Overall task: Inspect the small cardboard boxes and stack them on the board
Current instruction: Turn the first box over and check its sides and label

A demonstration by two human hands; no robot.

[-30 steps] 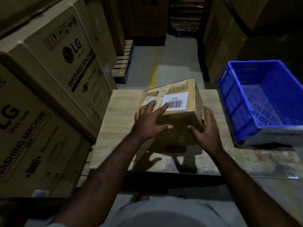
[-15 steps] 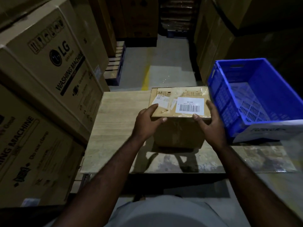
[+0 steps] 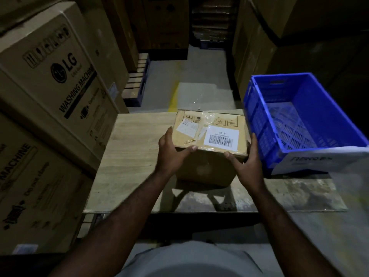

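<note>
A small brown cardboard box (image 3: pixel 211 132) with a white barcode label and a smaller sticker on its top stands on the pale wooden board (image 3: pixel 137 146), near the board's far edge. My left hand (image 3: pixel 171 154) grips its near left corner, thumb on the top face. My right hand (image 3: pixel 247 158) grips its near right corner, with the fingers along the right side. The box's front face is in shadow.
A blue plastic crate (image 3: pixel 299 116) sits on the board's right end, close beside the box, with a white sheet over its near rim. Large washing machine cartons (image 3: pixel 50 80) stand at the left. More cartons line the right, and a grey floor aisle runs ahead.
The box was tilted and turned a second ago; it now sits level and square on the board, a little further right. Both hands have slid to its near corners.
</note>
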